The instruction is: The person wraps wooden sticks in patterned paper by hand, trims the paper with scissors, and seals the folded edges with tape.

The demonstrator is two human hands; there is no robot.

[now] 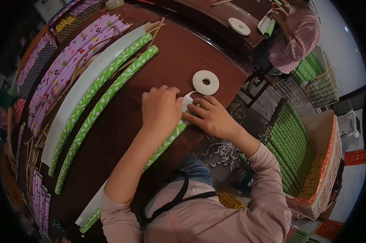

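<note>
Across the near part of the brown table (175,69) lies a green patterned roll (165,146) with a white sheet edge showing. Bent fingers of my left hand (162,108) press at its far end, their tips partly hidden. My right hand (210,117) pinches the same end from the other side, thumb and fingers close together. Between the hands a white flap (186,100) shows, with a thin strip curling beside it. Just beyond sits a roll of white tape (206,82). Two finished-looking green rolls (106,95) lie to the left, one along a white sheet (83,77).
Purple patterned rolls (75,60) are stacked at the left. Small scissors (58,225) lie near the bottom left. Another person (294,40) sits at the upper right, near a second tape roll (239,26). A basket (328,162) of green rolls stands right of the table.
</note>
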